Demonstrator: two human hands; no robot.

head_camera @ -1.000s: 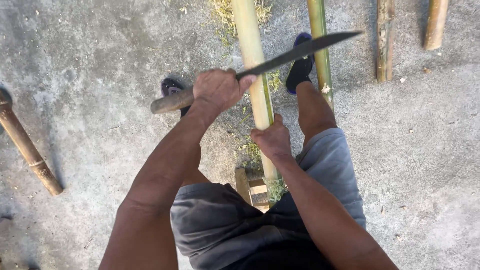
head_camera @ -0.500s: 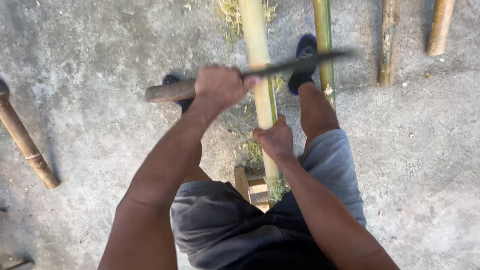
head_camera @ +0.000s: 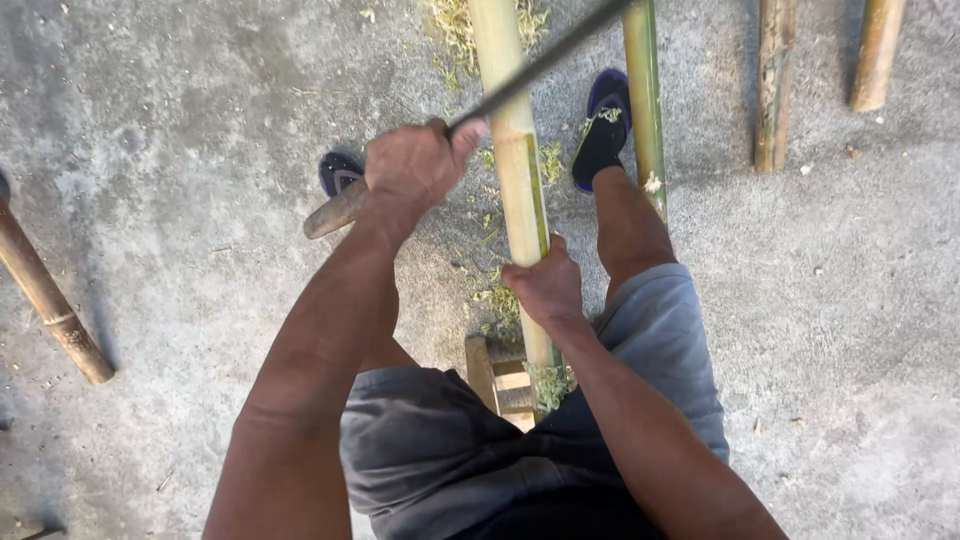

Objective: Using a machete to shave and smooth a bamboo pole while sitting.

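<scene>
My left hand (head_camera: 415, 165) is closed round the wooden handle of a long dark-bladed knife (head_camera: 545, 62). The blade is blurred and slants up to the right across a thick pale-green bamboo pole (head_camera: 512, 150). My right hand (head_camera: 545, 285) grips this pole lower down, just above my knees. The pole runs from between my legs up past the top edge. I sit with grey shorts on, my feet apart on either side of the pole.
Concrete ground lies all round. A thinner green bamboo (head_camera: 645, 110) lies beside my right foot (head_camera: 603, 125). Two brown poles (head_camera: 775, 90) (head_camera: 878, 55) lie top right, another pole (head_camera: 50, 300) at left. A low wooden stool (head_camera: 495, 375) and green shavings (head_camera: 500, 300) are under me.
The knife has swung: its blade lay nearly level across the pole and my right foot, and now slants steeply up to the right. My right hand stays on the pole.
</scene>
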